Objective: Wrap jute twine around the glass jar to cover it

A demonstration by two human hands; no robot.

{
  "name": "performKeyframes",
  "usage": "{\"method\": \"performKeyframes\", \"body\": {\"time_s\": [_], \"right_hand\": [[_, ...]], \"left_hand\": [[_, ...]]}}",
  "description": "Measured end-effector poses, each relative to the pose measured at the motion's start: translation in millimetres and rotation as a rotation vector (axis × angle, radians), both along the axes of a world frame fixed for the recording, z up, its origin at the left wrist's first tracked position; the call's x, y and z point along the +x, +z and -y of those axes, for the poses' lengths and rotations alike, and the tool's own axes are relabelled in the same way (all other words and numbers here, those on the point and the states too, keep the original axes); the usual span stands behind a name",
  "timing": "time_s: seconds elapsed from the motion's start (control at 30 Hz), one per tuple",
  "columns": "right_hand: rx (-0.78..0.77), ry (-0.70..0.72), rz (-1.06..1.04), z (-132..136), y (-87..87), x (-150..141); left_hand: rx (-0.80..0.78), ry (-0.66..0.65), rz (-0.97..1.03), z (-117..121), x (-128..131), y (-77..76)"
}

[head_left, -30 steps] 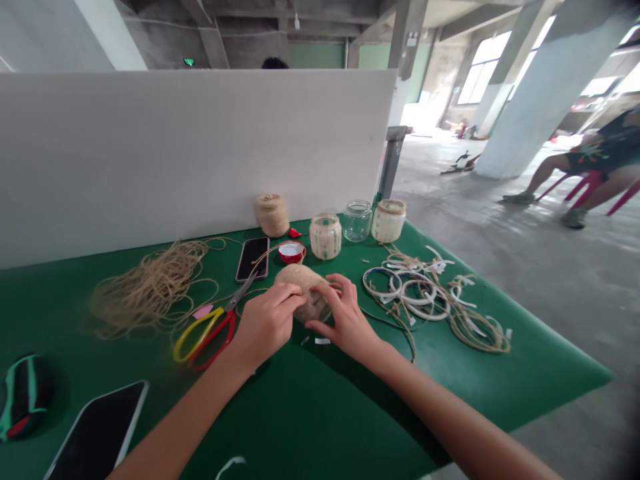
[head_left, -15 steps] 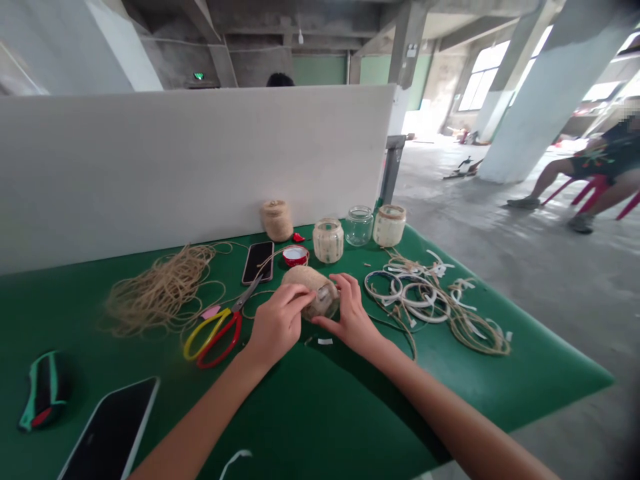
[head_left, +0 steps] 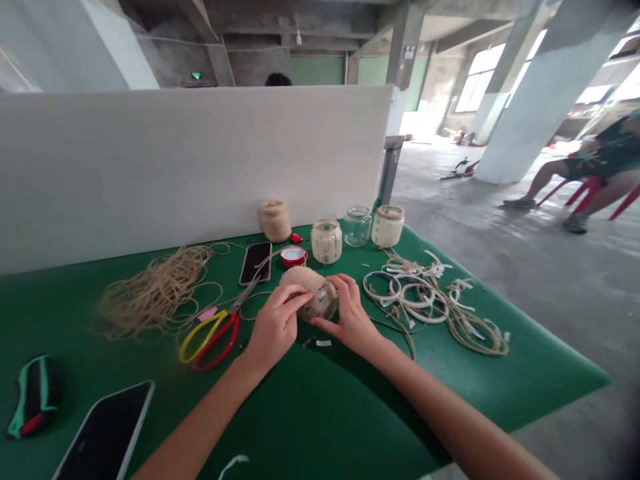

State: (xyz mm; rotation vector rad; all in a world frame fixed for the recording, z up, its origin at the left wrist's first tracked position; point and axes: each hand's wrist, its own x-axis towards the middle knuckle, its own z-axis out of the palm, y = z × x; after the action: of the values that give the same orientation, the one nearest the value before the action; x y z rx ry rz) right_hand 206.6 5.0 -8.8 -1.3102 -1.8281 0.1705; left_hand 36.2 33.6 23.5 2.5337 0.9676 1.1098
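A glass jar wrapped in twine point(head_left: 300, 275) lies tilted on its side, its bare glass end point(head_left: 323, 305) turned towards me. My left hand point(head_left: 280, 317) presses its fingertips against the twine's edge near the glass, thumb and fingers together. With thumb below and fingers above, my right hand point(head_left: 349, 310) grips the right side of the jar. Scissors with yellow and red handles point(head_left: 220, 330) lie left of my left hand, blades pointing at a phone point(head_left: 256, 263). Behind the jar sits a red lid point(head_left: 293, 256), white inside, with twine beside it.
A twine ball point(head_left: 275, 222), a clear jar point(head_left: 357, 227) and two wrapped jars point(head_left: 327, 241) point(head_left: 388, 227) stand by the white partition point(head_left: 200, 160). Loose twine point(head_left: 155, 290), rings point(head_left: 425, 300), a cutter point(head_left: 34, 397) and a tablet point(head_left: 107, 433) lie around. A person sits at right.
Both hands stay on the jar with almost the same hold. The whole view has shifted slightly, so things on the table appear a little further left.
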Motion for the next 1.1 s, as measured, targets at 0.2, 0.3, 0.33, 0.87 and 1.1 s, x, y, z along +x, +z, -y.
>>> {"method": "performKeyframes", "body": {"time_s": [0.2, 0.3, 0.33, 0.87, 1.1], "right_hand": [[0.040, -0.008, 0.124, -2, 0.9, 4], [0.065, 0.003, 0.186, -3, 0.4, 7], [0.069, -0.003, 0.187, -4, 0.4, 8], [0.070, -0.109, 0.210, -2, 4.1, 10], [0.064, -0.060, 0.228, -3, 3.5, 12]], "left_hand": [[-0.214, 0.070, 0.074, -4, 3, 9.5], [-0.430, 0.137, 0.264, -11, 1, 6.2], [-0.459, 0.168, 0.304, -13, -1, 3.3], [-0.359, 0.655, -0.137, -108, -72, -9.4], [-0.316, 0.626, -0.061, -128, -53, -6.9]]}}
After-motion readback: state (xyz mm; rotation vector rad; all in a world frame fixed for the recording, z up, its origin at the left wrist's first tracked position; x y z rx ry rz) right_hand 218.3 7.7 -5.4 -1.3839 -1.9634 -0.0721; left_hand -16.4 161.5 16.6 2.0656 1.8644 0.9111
